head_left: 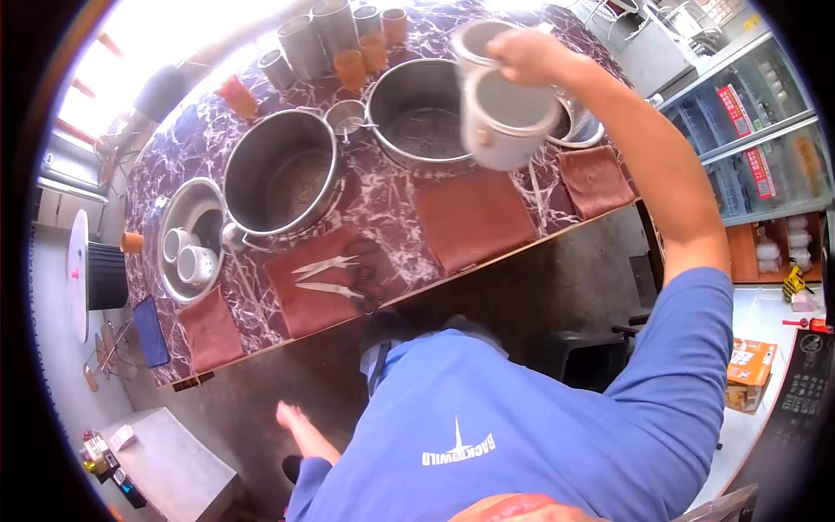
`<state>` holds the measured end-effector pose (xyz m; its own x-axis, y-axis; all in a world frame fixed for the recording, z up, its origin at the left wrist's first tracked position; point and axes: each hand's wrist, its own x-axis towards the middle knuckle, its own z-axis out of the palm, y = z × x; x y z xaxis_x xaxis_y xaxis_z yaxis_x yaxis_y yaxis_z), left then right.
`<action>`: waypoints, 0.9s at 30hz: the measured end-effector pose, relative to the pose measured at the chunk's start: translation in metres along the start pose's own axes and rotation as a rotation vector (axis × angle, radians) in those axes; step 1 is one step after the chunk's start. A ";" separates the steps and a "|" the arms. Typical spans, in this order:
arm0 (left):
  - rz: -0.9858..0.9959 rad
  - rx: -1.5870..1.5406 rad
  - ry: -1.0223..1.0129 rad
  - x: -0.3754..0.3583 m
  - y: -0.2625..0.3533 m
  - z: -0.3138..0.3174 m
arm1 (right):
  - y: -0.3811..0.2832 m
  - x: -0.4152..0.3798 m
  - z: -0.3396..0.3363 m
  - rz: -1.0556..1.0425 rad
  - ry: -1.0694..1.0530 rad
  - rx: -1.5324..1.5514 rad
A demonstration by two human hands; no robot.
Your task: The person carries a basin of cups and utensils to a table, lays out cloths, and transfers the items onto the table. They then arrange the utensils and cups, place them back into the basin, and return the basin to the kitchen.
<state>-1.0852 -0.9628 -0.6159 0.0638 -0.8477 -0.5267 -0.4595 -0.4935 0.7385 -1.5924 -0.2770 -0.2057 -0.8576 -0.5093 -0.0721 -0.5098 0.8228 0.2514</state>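
Raised over the table at the right, my right hand is closed on two white mugs, one nearer and one behind it. They are in front of the rim of a large dark-grey pot. My left hand hangs low over the floor, small in view, its fingers loosely apart with nothing seen in them. Two more white mugs lie in a metal basin at the left. Beside it stands a second large pot.
The marbled table bears brown cloths, scissors, orange cups and grey metal containers. A grey cabinet stands at the lower left. Glass-fronted shelves are at the right.
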 end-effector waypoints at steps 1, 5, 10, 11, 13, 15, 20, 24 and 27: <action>-0.015 0.033 0.053 -0.021 -0.009 -0.016 | 0.029 -0.023 0.015 0.044 -0.032 -0.023; 0.406 -0.031 -0.042 -0.087 0.006 0.011 | 0.127 -0.108 0.083 0.204 -0.039 0.021; 1.327 0.168 -0.501 -0.311 0.112 0.239 | 0.190 -0.204 0.148 0.437 0.081 0.155; 0.910 0.097 -0.738 -0.408 0.137 0.274 | 0.197 -0.218 0.155 0.482 0.087 0.171; 1.250 0.100 -1.076 -0.482 0.129 0.369 | 0.213 -0.248 0.178 0.557 0.118 0.229; 1.186 0.187 -1.414 -0.599 0.119 0.433 | 0.226 -0.273 0.200 0.603 0.151 0.284; 1.387 0.567 -1.506 -0.763 0.005 0.630 | 0.264 -0.311 0.247 0.656 0.169 0.403; 1.186 0.946 -1.204 -0.792 -0.101 0.790 | 0.300 -0.338 0.278 0.613 0.155 0.466; 1.092 1.216 -0.941 -0.797 -0.136 0.844 | 0.327 -0.363 0.296 0.625 0.102 0.509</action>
<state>-1.8212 -0.0553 -0.6521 -0.8979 -0.0747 -0.4338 -0.2770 0.8617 0.4250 -1.4683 0.2511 -0.3834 -0.9962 0.0820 0.0308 0.0715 0.9641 -0.2558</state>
